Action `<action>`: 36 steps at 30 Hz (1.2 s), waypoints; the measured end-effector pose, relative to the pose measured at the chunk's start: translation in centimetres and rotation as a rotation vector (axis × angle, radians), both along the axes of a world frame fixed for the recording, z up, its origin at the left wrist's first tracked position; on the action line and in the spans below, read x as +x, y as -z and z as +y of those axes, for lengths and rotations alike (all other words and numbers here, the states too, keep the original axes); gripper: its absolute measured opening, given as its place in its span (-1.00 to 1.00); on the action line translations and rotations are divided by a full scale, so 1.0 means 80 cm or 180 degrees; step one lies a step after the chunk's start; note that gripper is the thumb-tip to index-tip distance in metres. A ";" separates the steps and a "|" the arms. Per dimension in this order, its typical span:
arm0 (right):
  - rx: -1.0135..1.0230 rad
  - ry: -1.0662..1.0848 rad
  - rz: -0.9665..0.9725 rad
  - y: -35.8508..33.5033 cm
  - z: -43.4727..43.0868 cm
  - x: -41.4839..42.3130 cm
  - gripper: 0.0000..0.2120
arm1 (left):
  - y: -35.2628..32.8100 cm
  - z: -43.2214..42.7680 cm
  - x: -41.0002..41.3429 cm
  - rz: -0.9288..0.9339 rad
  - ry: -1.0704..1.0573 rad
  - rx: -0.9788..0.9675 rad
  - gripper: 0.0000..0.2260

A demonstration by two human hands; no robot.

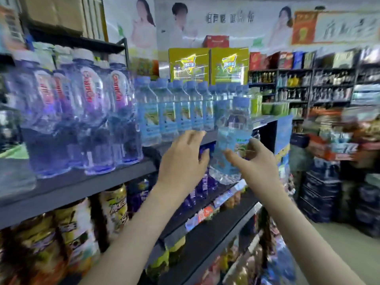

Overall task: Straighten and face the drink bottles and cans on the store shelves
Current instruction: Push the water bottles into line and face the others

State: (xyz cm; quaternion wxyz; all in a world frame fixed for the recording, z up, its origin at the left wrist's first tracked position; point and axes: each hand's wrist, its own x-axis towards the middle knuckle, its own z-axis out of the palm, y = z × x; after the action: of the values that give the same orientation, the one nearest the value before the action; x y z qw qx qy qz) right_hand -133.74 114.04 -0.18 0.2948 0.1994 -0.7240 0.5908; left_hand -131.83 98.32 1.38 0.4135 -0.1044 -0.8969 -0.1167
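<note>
The right hand [255, 161] is gripping 1 slightly tilted water bottle [233, 130] while the left hand [183, 159] is hovering beside it, fingers loosely spread.

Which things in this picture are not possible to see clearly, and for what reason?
Head view only:
- Label of the held water bottle: motion blur, and the right hand covers its lower part.
- Left hand: whether it touches the bottle is unclear.
- Price tags: blurred.
- Far shelves: too small.
</note>
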 end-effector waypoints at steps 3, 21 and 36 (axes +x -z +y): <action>-0.0060 0.0024 0.0022 0.001 0.060 -0.085 -0.83 | 0.004 0.041 -0.080 0.0099 -0.0302 -0.0159 -0.55; 0.0396 -0.1175 0.0260 -0.061 0.035 -0.402 -0.40 | -0.029 0.069 -0.325 0.0416 -0.2723 -0.0955 -0.18; 0.1258 0.0069 0.1577 -0.028 0.000 -0.424 -0.13 | -0.016 0.081 -0.348 0.0469 -0.2945 -0.0770 -0.22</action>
State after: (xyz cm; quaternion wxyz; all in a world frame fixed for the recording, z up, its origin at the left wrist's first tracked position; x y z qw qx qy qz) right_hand -167.69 114.05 2.06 0.4241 0.3830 -0.7331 0.3689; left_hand -159.68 104.77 2.68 0.4694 0.2501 -0.8247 0.1923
